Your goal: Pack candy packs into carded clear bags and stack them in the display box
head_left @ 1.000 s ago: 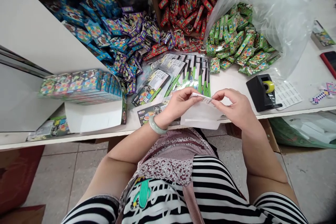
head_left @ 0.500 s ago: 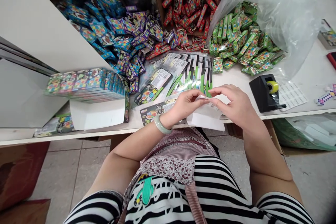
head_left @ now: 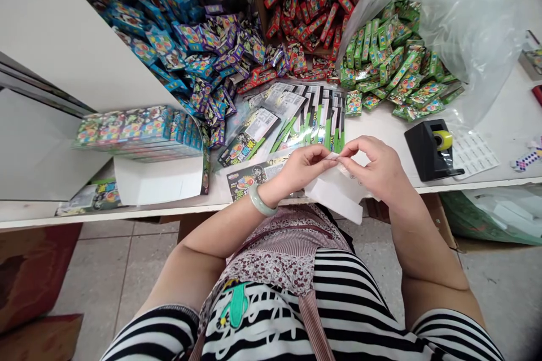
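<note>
At the front edge of the table, my left hand (head_left: 302, 170) pinches the top of a white, paper-like piece (head_left: 334, 196) between thumb and index finger. My right hand (head_left: 378, 172) closes its thumb and index finger on the same top edge, so the fingertips nearly meet. The piece hangs below my hands past the table edge; whether it is folded I cannot tell. Beneath my left hand lies a black printed card (head_left: 243, 183). Behind my hands spreads a fan of black and green printed cards (head_left: 313, 115), some in clear plastic.
Piled at the back are blue boxes (head_left: 163, 39), purple boxes (head_left: 203, 87), red boxes (head_left: 311, 22) and green boxes (head_left: 392, 70). An open display carton (head_left: 158, 183) with rows of small boxes stands left. On the right are a black tape dispenser (head_left: 425, 149) and a label sheet (head_left: 476, 155).
My right thumb and index finger have drawn closer to my left fingertips. The white piece has tilted, its lower end dropping a little further below the table edge.
</note>
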### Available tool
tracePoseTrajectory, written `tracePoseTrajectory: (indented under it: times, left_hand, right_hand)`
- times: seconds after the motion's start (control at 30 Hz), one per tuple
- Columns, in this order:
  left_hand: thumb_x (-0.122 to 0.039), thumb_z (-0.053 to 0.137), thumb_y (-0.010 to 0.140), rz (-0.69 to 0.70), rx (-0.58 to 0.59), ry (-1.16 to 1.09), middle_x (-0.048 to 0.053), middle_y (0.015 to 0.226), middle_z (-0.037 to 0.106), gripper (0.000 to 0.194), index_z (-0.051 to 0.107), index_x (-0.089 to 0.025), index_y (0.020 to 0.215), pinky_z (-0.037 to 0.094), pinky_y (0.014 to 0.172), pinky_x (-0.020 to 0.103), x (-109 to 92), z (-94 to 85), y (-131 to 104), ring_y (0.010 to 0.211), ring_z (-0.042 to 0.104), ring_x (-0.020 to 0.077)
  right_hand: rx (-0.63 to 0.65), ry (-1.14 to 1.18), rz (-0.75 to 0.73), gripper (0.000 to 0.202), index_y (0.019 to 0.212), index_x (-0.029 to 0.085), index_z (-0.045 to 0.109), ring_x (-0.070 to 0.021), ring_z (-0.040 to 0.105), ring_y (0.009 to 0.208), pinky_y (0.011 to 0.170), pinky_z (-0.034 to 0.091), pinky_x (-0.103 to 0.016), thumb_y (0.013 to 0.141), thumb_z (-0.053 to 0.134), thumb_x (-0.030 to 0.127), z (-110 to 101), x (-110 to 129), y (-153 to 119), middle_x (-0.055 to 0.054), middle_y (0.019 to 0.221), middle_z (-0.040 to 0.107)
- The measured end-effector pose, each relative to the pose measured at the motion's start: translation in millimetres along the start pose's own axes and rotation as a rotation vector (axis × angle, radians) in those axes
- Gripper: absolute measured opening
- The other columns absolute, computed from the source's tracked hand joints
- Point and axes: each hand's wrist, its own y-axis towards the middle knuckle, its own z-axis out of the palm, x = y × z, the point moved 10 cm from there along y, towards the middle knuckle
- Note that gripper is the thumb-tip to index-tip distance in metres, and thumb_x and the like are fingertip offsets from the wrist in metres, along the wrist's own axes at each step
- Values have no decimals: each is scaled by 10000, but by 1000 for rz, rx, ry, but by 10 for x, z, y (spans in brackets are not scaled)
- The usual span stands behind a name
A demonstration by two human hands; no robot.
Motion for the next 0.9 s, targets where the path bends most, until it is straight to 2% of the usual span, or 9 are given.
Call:
tracePoseTrajectory:
  times: [0.17,0.27,0.37,0.43,0.53,0.63,0.77,0.83,0.9]
  left_hand:
    - [-504,716,802,-1,-6,26,-23,626,524,372,602,-172,677,329,527,234,-2,-10,-5,574,414,83]
    - [-500,684,824,-6,-4,43,-20,628,526,373,603,-172,666,341,540,236,-6,-20,-3,582,420,85]
    - [-506,690,812,-34,-26,29,-20,624,530,371,592,-179,669,352,545,237,18,-57,8,587,421,91]
    - [-505,713,789,-68,-47,5,-21,625,539,362,593,-183,676,351,538,236,62,-88,17,581,422,92]
    - [-500,758,743,-114,-115,-75,-24,634,553,351,606,-186,696,341,521,230,141,-165,18,567,433,88]
    - [-501,785,715,-161,-194,-166,-30,634,549,359,610,-188,714,334,509,228,222,-235,3,551,440,83]
    - [-506,834,657,-197,-256,-245,-24,647,581,394,620,-185,740,359,513,220,271,-274,-10,557,479,85]
    - [-504,853,628,-198,-267,-264,-25,647,591,415,616,-183,742,374,516,213,264,-276,-8,555,492,82]
    - [-496,864,611,-206,-267,-268,-27,650,600,423,619,-182,752,383,517,208,255,-269,-6,549,498,79]
  right_hand:
    - [-18,-2,3,82,796,246,624,-230,631,775,728,446,-365,877,620,249,16,-23,-8,-16,798,686]
    - [-20,28,18,45,916,245,660,-236,655,828,774,476,-377,887,643,275,-17,-55,-39,-24,875,714]
    - [-60,66,78,271,1156,247,644,-253,670,939,764,511,-369,888,660,285,-173,-141,-121,-47,996,730]
    - [-108,62,137,343,1221,244,622,-264,664,1002,754,528,-365,884,667,292,-313,-246,-218,-64,1043,731]
    - [-137,61,208,355,1199,232,631,-268,655,1037,851,530,-413,863,697,326,-415,-457,-405,-83,1099,726]
    - [-101,194,306,387,1160,228,641,-257,662,1014,892,524,-436,834,736,414,-297,-729,-585,-80,1109,723]
    - [-144,465,431,357,929,218,656,-193,642,761,661,527,-315,764,780,510,-111,-985,-693,-23,847,693]
    - [-201,538,451,351,816,213,634,-157,579,640,572,479,-274,735,791,516,-107,-1018,-676,8,731,639]
    - [-246,564,446,341,774,211,626,-144,540,599,543,451,-262,728,788,508,-150,-1005,-647,19,691,614]
